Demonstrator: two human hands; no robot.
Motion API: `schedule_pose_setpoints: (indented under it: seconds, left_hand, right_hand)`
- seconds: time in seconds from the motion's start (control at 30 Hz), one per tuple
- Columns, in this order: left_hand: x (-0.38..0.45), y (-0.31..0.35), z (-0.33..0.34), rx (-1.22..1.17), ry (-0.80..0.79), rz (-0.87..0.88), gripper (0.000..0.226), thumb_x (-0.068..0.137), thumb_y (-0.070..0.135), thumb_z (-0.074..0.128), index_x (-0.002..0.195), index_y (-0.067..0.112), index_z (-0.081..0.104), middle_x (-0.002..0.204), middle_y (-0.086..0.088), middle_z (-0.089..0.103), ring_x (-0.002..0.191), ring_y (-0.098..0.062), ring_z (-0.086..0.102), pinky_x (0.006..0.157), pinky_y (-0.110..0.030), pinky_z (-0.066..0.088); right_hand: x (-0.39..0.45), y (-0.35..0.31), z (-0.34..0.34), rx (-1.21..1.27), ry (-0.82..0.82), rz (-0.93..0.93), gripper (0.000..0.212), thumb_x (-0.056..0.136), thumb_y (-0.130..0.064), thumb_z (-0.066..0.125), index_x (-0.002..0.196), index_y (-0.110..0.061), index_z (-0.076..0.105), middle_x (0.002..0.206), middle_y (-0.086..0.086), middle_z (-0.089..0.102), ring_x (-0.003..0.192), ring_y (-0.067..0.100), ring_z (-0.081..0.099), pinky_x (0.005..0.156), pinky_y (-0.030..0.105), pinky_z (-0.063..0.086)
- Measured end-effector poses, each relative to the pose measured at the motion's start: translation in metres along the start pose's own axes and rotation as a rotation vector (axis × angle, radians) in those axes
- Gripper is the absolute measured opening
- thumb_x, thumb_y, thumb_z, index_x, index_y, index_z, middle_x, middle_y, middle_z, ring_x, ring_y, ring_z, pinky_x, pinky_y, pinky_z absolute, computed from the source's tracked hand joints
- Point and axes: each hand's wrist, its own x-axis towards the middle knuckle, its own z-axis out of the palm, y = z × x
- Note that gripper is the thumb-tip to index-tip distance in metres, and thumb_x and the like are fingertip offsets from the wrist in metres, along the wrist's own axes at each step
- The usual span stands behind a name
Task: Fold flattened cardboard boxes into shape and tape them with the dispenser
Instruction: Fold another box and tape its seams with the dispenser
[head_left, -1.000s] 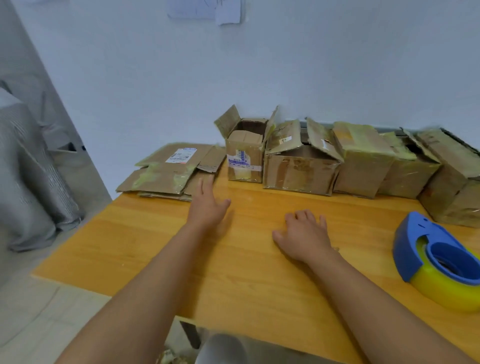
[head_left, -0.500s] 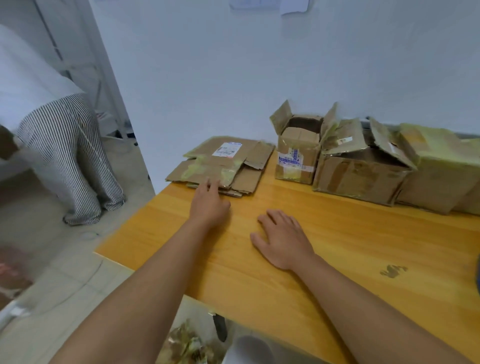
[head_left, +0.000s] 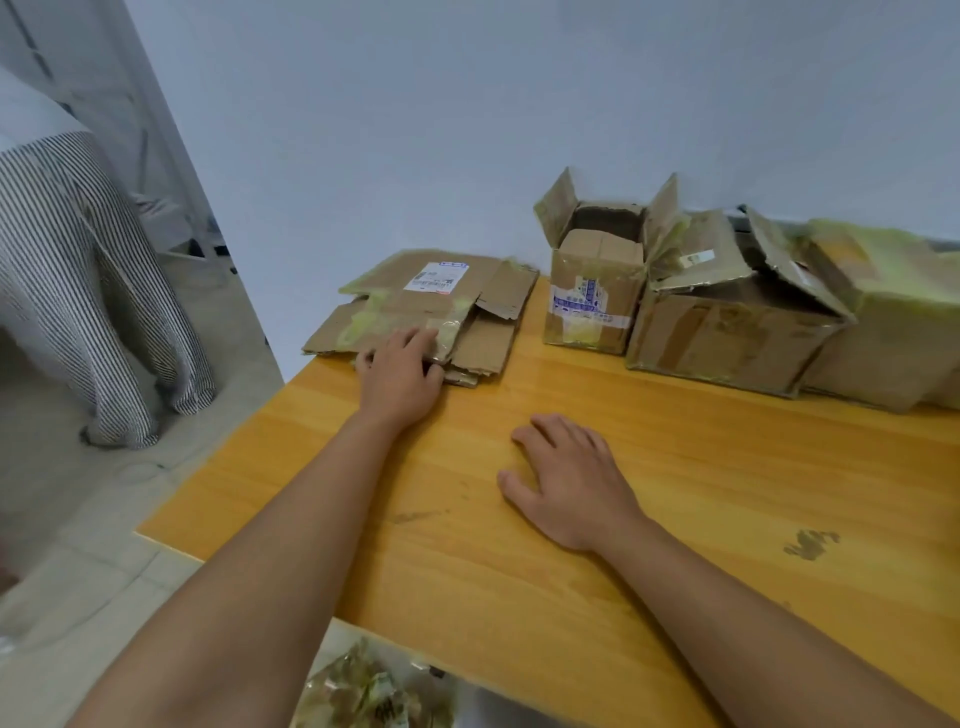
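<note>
The flat boxes (head_left: 431, 306) lie stacked at centre left on the table (head_left: 675, 493). The left hand (head_left: 400, 371) rests on the stack's near edge, fingers loosely spread; the right hand (head_left: 571, 483) lies flat, holding nothing. Picking one seems in hand; next, lift the top sheet. No dispenser shows.

My surface (head_left: 675, 493): orange-yellow wood grain with one dark smudge (head_left: 809, 543). Flattened boxes (head_left: 415, 317): brown cardboard, yellow-green tape residue, white label (head_left: 436, 276). Small open box (head_left: 592, 291): brown, blue-printed tape. Wall (head_left: 467, 104): pale blue-white. Trousers (head_left: 88, 291) beside me: black-and-white stripes.
</note>
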Motion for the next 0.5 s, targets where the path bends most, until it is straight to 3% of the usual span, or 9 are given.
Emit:
schedule_pose_setpoints:
  seconds: [0.13, 0.27, 0.5]
  left_hand:
    - [0.005, -0.008, 0.005, 0.022, 0.126, 0.056, 0.046, 0.098, 0.033, 0.055, 0.143, 0.032, 0.049, 0.151, 0.002, 0.045, 0.140, -0.020, 0.036, 0.113, -0.041, 0.014]
    - [0.014, -0.006, 0.005, 0.058, 0.148, 0.083, 0.038, 0.099, 0.040, 0.055, 0.137, 0.033, 0.057, 0.154, -0.001, 0.043, 0.147, -0.024, 0.027, 0.117, -0.046, 0.009]
    - [-0.007, 0.000, -0.023, 0.094, 0.292, 0.183, 0.029, 0.097, 0.021, 0.057, 0.125, 0.022, 0.065, 0.136, -0.002, 0.061, 0.133, -0.028, 0.049, 0.115, -0.048, 0.023]
  right_hand:
    - [-0.001, -0.001, -0.002, 0.005, 0.020, -0.008, 0.058, 0.096, -0.063, 0.034, 0.147, -0.034, 0.036, 0.161, -0.005, 0.025, 0.150, 0.017, 0.015, 0.123, 0.040, 0.006]
    - [-0.002, 0.000, -0.002, 0.011, 0.023, -0.014, 0.058, 0.096, -0.062, 0.034, 0.146, -0.034, 0.037, 0.160, -0.004, 0.025, 0.149, 0.017, 0.016, 0.122, 0.040, 0.007]
    - [-0.002, 0.000, -0.003, 0.031, 0.036, -0.029, 0.056, 0.097, -0.061, 0.036, 0.145, -0.032, 0.039, 0.159, -0.003, 0.028, 0.148, 0.019, 0.018, 0.121, 0.040, 0.008]
